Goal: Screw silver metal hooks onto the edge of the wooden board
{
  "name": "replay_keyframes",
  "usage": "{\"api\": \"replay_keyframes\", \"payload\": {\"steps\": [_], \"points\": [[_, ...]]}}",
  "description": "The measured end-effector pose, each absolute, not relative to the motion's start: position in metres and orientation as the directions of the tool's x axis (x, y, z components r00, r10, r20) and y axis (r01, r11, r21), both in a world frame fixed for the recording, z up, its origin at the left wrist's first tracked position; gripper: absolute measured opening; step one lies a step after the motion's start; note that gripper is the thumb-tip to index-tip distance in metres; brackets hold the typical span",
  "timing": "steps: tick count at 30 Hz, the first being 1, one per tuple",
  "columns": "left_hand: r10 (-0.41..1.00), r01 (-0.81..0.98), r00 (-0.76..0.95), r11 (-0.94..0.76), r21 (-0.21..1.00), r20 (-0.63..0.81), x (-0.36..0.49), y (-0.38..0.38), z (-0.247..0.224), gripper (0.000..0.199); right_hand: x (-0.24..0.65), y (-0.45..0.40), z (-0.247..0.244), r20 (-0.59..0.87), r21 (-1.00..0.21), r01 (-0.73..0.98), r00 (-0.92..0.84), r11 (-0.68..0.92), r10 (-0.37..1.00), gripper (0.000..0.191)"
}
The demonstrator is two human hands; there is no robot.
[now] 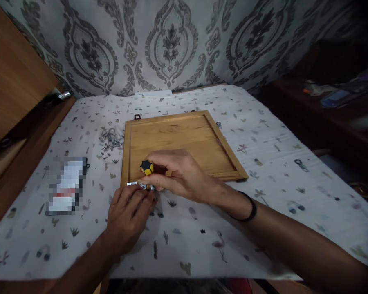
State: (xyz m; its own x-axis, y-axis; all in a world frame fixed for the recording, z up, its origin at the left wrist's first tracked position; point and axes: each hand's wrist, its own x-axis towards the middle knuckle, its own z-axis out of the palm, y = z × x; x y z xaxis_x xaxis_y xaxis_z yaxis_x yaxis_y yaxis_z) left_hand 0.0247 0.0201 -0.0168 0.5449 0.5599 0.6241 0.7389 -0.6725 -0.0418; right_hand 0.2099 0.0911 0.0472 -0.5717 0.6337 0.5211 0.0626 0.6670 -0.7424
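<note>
A wooden framed panel (171,139) lies on the patterned tablecloth. At its near left corner is a small silver metal bracket (131,184). My right hand (180,173) is closed round a screwdriver with a yellow and black handle (146,167), which stands over the panel's near edge; its tip is hidden by my fingers. My left hand (130,212) rests against the near left corner, its bent fingers pressed together on the bracket.
Loose metal hardware and screws (111,139) lie left of the panel. A blurred-out phone-like object (66,185) is further left. A wooden cabinet (18,69) borders the table's left side, and a patterned curtain (171,45) hangs behind.
</note>
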Motion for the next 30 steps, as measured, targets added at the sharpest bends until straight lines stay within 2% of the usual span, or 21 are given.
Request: {"api": "replay_keyframes", "payload": {"steps": [4,8,11,16,21,26,30], "points": [[0.548,0.735,0.547,-0.677,-0.049,0.633,0.025,0.021,-0.016,0.014,0.208,0.09,0.047,0.574,-0.695,0.094,-0.524,0.713,0.629,0.029],[0.555,0.734,0.544,-0.679,-0.036,0.629,0.026,0.021,-0.016,0.015,0.215,0.095,0.055,0.446,-0.751,0.101,-0.652,0.653,0.613,0.016],[0.557,0.74,0.535,-0.672,-0.034,0.635,0.026,0.021,-0.016,0.015,0.22,0.098,0.06,0.415,-0.779,0.036,-0.719,0.626,0.557,0.023],[0.568,0.74,0.536,-0.672,-0.025,0.625,0.025,0.021,-0.016,0.016,0.221,0.101,0.058,0.429,-0.799,-0.052,-0.747,0.599,0.508,0.017],[0.564,0.733,0.543,-0.679,-0.024,0.622,0.025,0.021,-0.017,0.014,0.22,0.098,0.053,0.41,-0.818,0.015,-0.685,0.575,0.602,0.011],[0.554,0.726,0.55,-0.688,-0.03,0.625,0.025,0.021,-0.016,0.017,0.211,0.085,0.048,0.431,-0.853,0.061,-0.478,0.519,0.765,0.015],[0.558,0.731,0.541,-0.682,-0.023,0.629,0.025,0.021,-0.017,0.016,0.207,0.081,0.049,0.446,-0.845,0.079,-0.442,0.53,0.778,0.017]]}}
